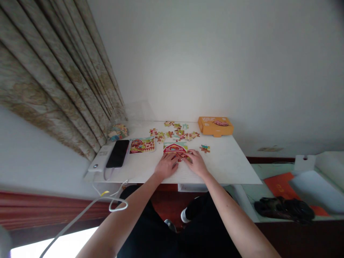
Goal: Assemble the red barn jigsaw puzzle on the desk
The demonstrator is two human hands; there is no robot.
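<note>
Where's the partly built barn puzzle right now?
In the head view, the barn puzzle lies mid-table, its lower part at the fingers of the left hand and right hand, just right of the picture card.

1. From my remote seat I see two bare hands: the left hand (167, 166) and the right hand (198, 165), short-nailed or not I can't tell, too small here.
2. The left forearm (126, 219) is bare, slim at the far, wrist end and wider toward the near edge of my view.
3. The right forearm (235, 219) is bare too, with the same taper.
4. Black trousers (212, 231) cover both legs; the cloth looks plain and matt, its folds lost in shade.
5. The right shoe (185, 215) shows white, with a rounded end.
6. The left shoe (170, 224) looks greyish, partly hidden.
</note>
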